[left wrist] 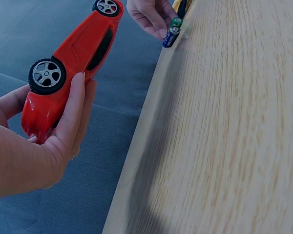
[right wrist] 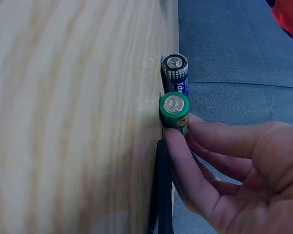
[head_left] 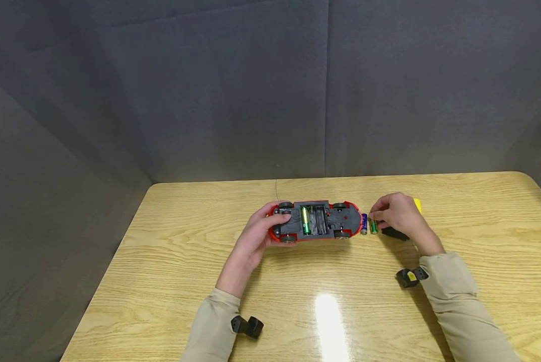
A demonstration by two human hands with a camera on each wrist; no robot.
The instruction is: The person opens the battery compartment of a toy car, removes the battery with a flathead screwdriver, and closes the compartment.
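A red toy car (head_left: pixel 315 221) lies upside down on the wooden table (head_left: pixel 161 261), its battery bay open with one green battery (head_left: pixel 305 219) inside. My left hand (head_left: pixel 279 221) grips the car's left end, fingers curled round the body (left wrist: pixel 73 63). Just right of the car, a blue battery (head_left: pixel 364 223) and a green battery (head_left: pixel 373 226) lie side by side. My right hand (head_left: pixel 376 216) pinches the green battery (right wrist: pixel 174 109) between thumb and fingertips (right wrist: pixel 183 151); the blue battery (right wrist: pixel 175 73) touches it.
A flat black piece (head_left: pixel 394 234) lies under my right hand, seen edge-on in the right wrist view (right wrist: pixel 162 195). A yellow object (head_left: pixel 417 204) pokes out behind that hand. Grey fabric walls enclose the table at the back and sides.
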